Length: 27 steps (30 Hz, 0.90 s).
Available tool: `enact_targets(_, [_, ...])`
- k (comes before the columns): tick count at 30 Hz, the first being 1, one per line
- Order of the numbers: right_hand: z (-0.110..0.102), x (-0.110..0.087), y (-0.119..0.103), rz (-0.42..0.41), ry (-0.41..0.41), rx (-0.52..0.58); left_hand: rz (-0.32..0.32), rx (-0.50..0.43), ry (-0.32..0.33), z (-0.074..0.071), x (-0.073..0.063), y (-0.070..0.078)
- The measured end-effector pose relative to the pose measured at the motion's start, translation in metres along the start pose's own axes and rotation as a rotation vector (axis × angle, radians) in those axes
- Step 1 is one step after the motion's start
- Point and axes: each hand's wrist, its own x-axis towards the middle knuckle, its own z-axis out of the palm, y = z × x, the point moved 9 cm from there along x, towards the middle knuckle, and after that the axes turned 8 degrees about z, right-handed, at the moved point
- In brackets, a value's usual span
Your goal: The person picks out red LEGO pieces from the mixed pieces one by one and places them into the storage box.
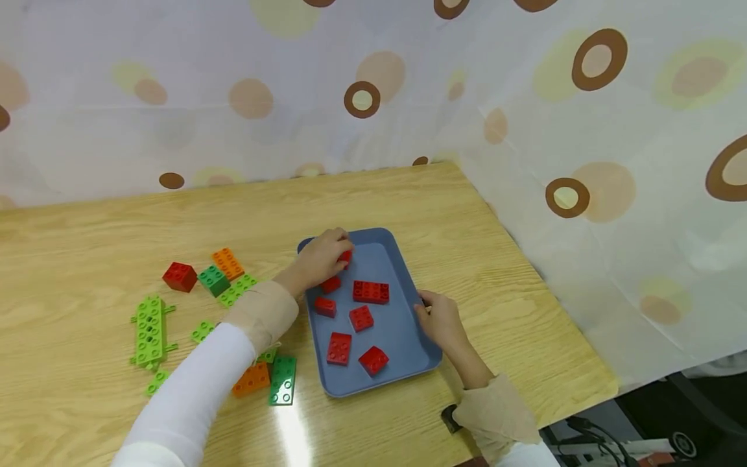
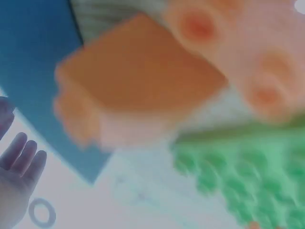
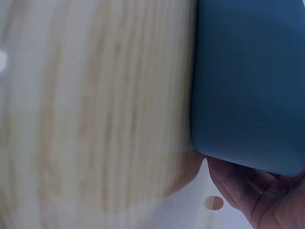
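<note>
A blue tray (image 1: pixel 403 327) lies on the wooden table and holds several red bricks. Over its upper left corner, my left hand (image 1: pixel 318 259) pinches a small red brick (image 1: pixel 346 257) between thumb and fingers, and the hand partly hides it. Below that hand lie another small red brick (image 1: pixel 330 285) and a red block (image 1: pixel 325 307). A longer red brick (image 1: pixel 371 292) sits near the tray's middle. My right hand (image 1: pixel 443 321) grips the tray's right rim, its thumb at the edge. In the right wrist view those fingers (image 3: pixel 233 183) curl against the tray's side.
Left of the tray lie a red block (image 1: pixel 179 277), a dark green block (image 1: pixel 214 280), an orange brick (image 1: pixel 227 263), a light green plate (image 1: pixel 150 331) with side pegs, and a dark green plate (image 1: pixel 283 381). A patterned cloth (image 1: pixel 309 84) hangs behind the table.
</note>
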Motion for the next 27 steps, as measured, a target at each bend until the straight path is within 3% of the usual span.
enact_targets(3, [0.001, 0.001, -0.001, 0.009, -0.002, -0.003, 0.029, 0.002, 0.058, -0.024, -0.014, -0.003])
enact_targets(6, [0.002, 0.001, -0.001, 0.017, -0.003, -0.011, 0.019, 0.037, 0.093, -0.044, -0.032, -0.014])
enact_targets(15, [0.002, 0.002, -0.003, 0.017, -0.005, -0.013, -0.159, 0.047, 0.173, -0.089, -0.106, -0.066])
enact_targets(21, [0.002, 0.0, -0.005, 0.002, -0.006, -0.015, -0.254, 0.038, 0.204, -0.1, -0.155, -0.085])
enact_targets(27, [0.002, 0.0, -0.004, 0.006, -0.006, -0.012, -0.333, 0.051, 0.168, -0.094, -0.191, -0.099])
